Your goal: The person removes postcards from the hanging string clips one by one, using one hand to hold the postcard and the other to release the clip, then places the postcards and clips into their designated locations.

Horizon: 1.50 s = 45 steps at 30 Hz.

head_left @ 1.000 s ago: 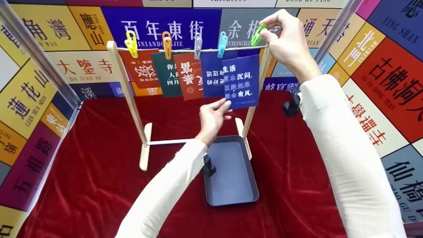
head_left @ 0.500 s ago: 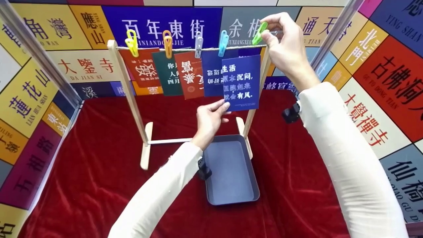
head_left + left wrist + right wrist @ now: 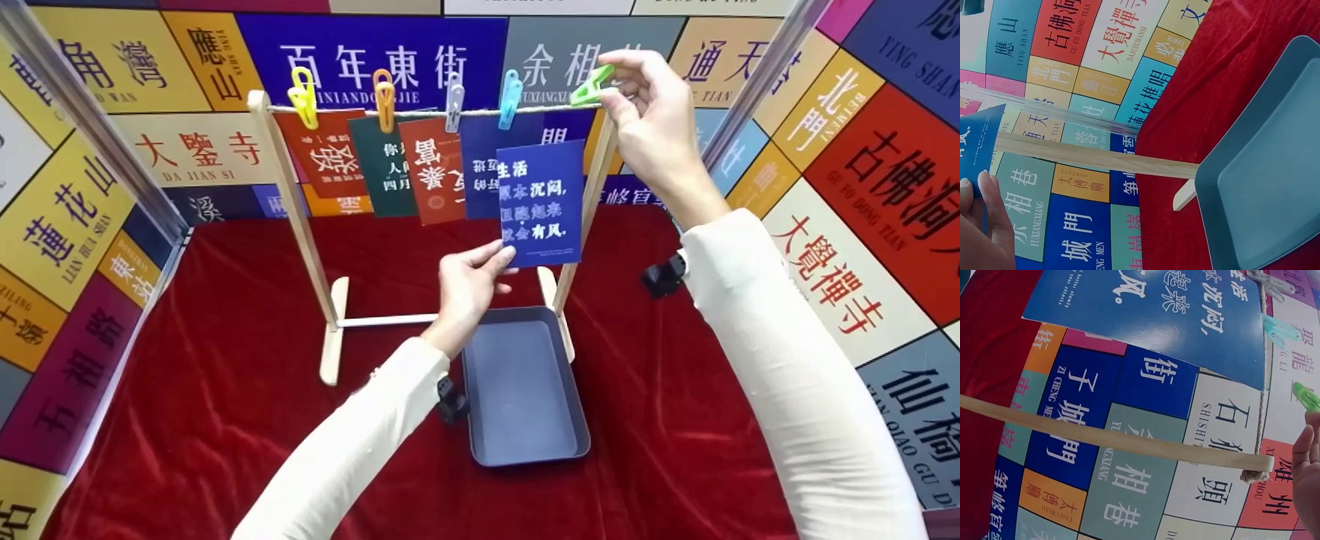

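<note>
In the head view my left hand [image 3: 470, 292] pinches the lower left corner of a blue card [image 3: 540, 202] with white lettering. The card is upright below the rope's right part, and its top edge is apart from the rope. My right hand [image 3: 652, 124] pinches a green clothespin [image 3: 596, 86] between thumb and fingers, near the rope's right end. The clothespin shows a V shape. In the right wrist view the green clothespin [image 3: 1307, 398] stands clear of the rope [image 3: 1260, 419]. The left wrist view shows only a corner of the blue card [image 3: 979, 143] by the fingertips.
A wooden rack [image 3: 300, 225] holds the rope. Yellow [image 3: 304, 97], orange [image 3: 384, 101], grey [image 3: 454, 105] and light blue [image 3: 511, 99] clothespins sit on it, with red, green and blue cards hanging. A grey tray [image 3: 525, 390] lies on red cloth [image 3: 225, 420]. Lettered panels stand behind.
My left hand has moved down and slightly left with the blue card. The right hand has lowered a little; the green clothespin has tilted and spread from a slim shape into a V.
</note>
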{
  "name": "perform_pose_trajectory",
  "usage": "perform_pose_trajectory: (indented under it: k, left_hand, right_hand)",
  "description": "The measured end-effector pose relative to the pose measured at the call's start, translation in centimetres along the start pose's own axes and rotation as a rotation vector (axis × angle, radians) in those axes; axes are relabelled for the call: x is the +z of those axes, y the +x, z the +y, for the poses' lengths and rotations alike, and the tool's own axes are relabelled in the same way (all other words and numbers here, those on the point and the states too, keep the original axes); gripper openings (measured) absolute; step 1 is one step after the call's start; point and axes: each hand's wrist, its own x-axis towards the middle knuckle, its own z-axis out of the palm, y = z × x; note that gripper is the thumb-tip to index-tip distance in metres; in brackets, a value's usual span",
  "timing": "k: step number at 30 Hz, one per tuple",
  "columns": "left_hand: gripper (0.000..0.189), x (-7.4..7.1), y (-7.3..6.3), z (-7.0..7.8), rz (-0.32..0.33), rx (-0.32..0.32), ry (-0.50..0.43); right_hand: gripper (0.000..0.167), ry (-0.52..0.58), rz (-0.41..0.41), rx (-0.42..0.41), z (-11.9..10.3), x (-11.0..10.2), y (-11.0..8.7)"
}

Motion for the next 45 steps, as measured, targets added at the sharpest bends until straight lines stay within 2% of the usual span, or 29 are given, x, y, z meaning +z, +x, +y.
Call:
perform_pose_trajectory:
  k: [5,13,21,25,30,39,45]
  left_hand:
    - [0.032,-0.4,-0.3,-0.2,0.001,0.000,-0.001]
    - [0.033,-1.0,-0.9,-0.3,-0.006,-0.015,-0.011]
    - [0.034,-2.2,-1.4,-0.2,0.010,-0.022,-0.043]
    - [0.034,-3.1,-1.6,0.1,0.039,-0.007,-0.047]
    - [0.035,-3.9,-2.0,0.2,0.038,-0.002,-0.028]
    - [0.035,-5.1,-2.7,-0.4,0.060,0.001,-0.037]
    - [0.034,-6.0,-2.9,-0.9,0.076,-0.012,-0.048]
  right_hand:
    - [0.037,0.039,0.009,0.035,0.1,0.2,-0.6]
    - [0.038,0.068,0.006,0.033,0.5,0.6,-1.6]
    - [0.037,0.047,0.012,0.056,0.9,1.2,-2.6]
    - [0.036,0.046,0.018,0.029,1.1,1.8,-3.2]
    - [0.034,0.060,0.052,-0.032,1.6,2.3,-3.9]
    - [0.034,0.068,0.060,-0.042,2.6,2.9,-4.6]
    - [0.034,0.063,0.053,-0.009,3.3,3.2,-5.1]
